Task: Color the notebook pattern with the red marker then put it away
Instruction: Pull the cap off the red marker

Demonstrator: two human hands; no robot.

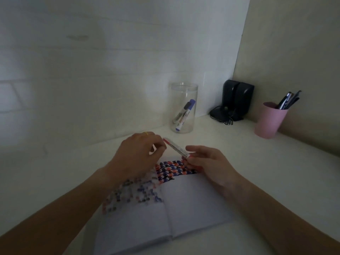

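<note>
An open notebook (184, 205) lies on the white desk, with a red, blue and black pattern (171, 170) across the top of both pages. The red marker (176, 146) hangs slanted above the pattern. My left hand (136, 153) pinches its far end, and my right hand (209, 162) grips its near red end. Whether the cap is on or off is hard to tell.
A clear plastic jar (184, 107) holding a blue and a black marker stands behind the notebook. A pink cup (269, 120) with pens sits at the right. Black speakers (235, 100) with cables fill the corner. White walls close the desk at the back.
</note>
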